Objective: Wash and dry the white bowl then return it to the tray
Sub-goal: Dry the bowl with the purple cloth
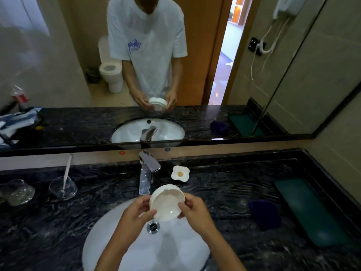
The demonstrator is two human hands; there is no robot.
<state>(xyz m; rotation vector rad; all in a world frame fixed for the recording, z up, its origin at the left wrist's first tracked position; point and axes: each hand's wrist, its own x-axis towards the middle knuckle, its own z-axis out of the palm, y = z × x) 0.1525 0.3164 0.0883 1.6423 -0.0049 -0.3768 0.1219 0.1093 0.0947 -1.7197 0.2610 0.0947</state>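
Right over the sink (pixel 109 237), the person is holding the white bowl (pixel 167 202) in both hands, just in front of the tap (pixel 148 169) and above the drain (pixel 153 226). The left hand (pixel 134 214) is gripping the bowl's near-left side, thumb curling over the rim and fingers wrapping underneath. The right hand (pixel 193 209) is clasping the right side, thumb pressing on the rim and fingers closing around the outer wall. The bowl is tilting so that its opening is facing up and toward the camera, and its inside is looking pale and glossy; whether it is wet cannot be told. No water can be seen running from the tap.

On the dark marbled counter (pixel 224 188), a small flower-shaped dish (pixel 180 173) with a yellowish spot in its middle is sitting just behind and to the right of the bowl, beside the tap. A purple cloth (pixel 264 214) is lying well to the right of the sink, and a green tray (pixel 310 212) is lying beyond it, near the wall. To the left, a glass bowl (pixel 62 187) with a white spoon (pixel 66 173) leaning in it is standing near a second glass dish (pixel 18 192). The mirror (pixel 58 55) behind the counter is reflecting the person in a white T-shirt holding the bowl
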